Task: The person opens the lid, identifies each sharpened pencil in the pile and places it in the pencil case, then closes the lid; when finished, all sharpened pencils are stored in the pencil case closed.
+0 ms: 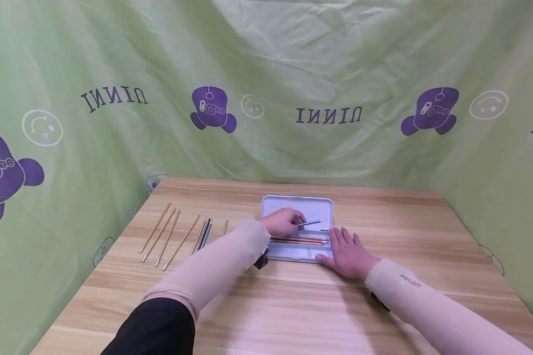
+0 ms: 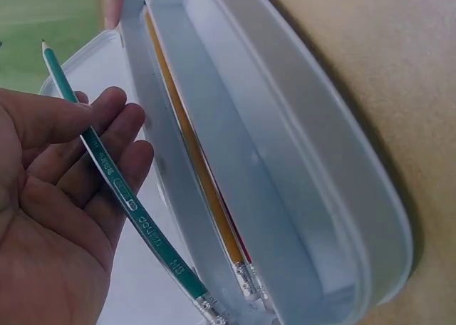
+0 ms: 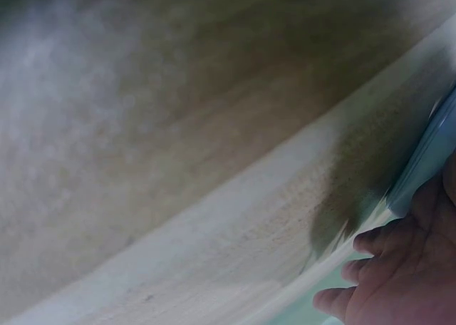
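In the head view, a pale pencil case [image 1: 288,252] lies with its lid [image 1: 295,203] raised at the back. My left hand [image 1: 284,221] is over its rear compartment and pinches a green pencil [image 2: 121,186] between thumb and fingers. The sharpened tip points away, and the silver eraser end hangs near the compartment in the left wrist view. Inside lie a yellow pencil [image 2: 192,143] and a red one [image 2: 226,222], side by side. My right hand [image 1: 351,254] rests at the case's right end with fingers spread; its palm [image 3: 406,282] shows beside the case wall.
Several wooden-coloured pencils [image 1: 181,242] lie spread on the table [image 1: 266,315] to the left. Darker pencils [image 1: 206,233] lie near them, partly behind my left forearm. A green printed curtain [image 1: 266,153] hangs behind the table and along its sides.
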`<state>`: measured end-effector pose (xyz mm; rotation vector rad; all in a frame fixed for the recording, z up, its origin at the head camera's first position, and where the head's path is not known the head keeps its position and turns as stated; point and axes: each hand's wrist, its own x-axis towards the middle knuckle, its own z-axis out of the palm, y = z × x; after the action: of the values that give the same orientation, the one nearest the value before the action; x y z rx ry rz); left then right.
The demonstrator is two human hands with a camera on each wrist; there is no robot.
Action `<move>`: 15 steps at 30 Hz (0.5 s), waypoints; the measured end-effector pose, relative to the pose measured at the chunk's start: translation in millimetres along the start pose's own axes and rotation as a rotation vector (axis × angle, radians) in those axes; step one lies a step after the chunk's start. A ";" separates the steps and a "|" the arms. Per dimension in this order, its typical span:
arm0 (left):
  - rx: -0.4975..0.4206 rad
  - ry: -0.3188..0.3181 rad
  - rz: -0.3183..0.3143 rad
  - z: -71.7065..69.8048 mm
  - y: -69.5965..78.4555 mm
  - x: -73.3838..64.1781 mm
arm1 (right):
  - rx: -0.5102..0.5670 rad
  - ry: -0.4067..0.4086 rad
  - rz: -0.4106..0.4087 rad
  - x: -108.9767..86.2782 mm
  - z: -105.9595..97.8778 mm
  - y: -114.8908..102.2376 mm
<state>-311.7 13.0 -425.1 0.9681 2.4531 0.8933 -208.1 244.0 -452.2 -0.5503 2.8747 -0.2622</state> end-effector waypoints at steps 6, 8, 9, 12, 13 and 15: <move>0.009 0.002 0.032 6.3 0.7 1.8 | -0.009 0.039 -0.011 2.4 5.9 3.0; 0.007 0.002 0.039 8.4 -0.1 3.1 | -0.006 0.045 -0.016 2.5 6.6 2.7; 0.005 0.003 0.037 8.9 -0.8 3.6 | -0.012 0.047 -0.018 2.6 7.5 3.3; 0.011 0.027 0.025 9.7 -7.1 5.1 | -0.004 0.035 -0.022 2.7 6.1 3.0; 0.008 0.037 0.018 8.9 -8.7 4.7 | 0.004 0.031 -0.022 2.6 5.3 3.1; 0.008 0.060 0.007 6.9 -12.0 2.9 | 0.001 0.027 -0.018 2.5 5.3 4.5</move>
<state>-315.9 11.2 -438.4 0.9675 2.5064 0.9278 -210.7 246.5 -458.7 -0.5772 2.8967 -0.2758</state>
